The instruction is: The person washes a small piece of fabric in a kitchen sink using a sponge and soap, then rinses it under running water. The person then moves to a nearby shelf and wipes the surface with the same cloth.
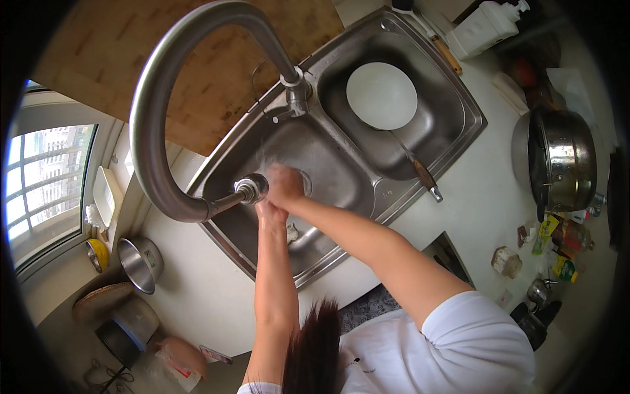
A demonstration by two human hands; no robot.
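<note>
My left hand (270, 213) and my right hand (285, 186) are together in the left basin (325, 157) of a stainless steel double sink, under the spray head (252, 188) of an arched faucet (147, 118). My right hand is blurred and lies over or against the left. The left forearm looks wet, and water seems to splash beyond the hands. The spray head and the right hand partly hide the left fingers, so I cannot tell whether either hand holds anything. A small whitish scrap (292, 233) lies in the basin beside my left wrist.
The right basin (339, 83) holds a round white plate (382, 96). A wooden-handled utensil (423, 175) sticks out over its front edge. Behind the sink is a large wooden board (98, 59). A steel bowl (141, 265) stands left; a steel pot (566, 160) stands right.
</note>
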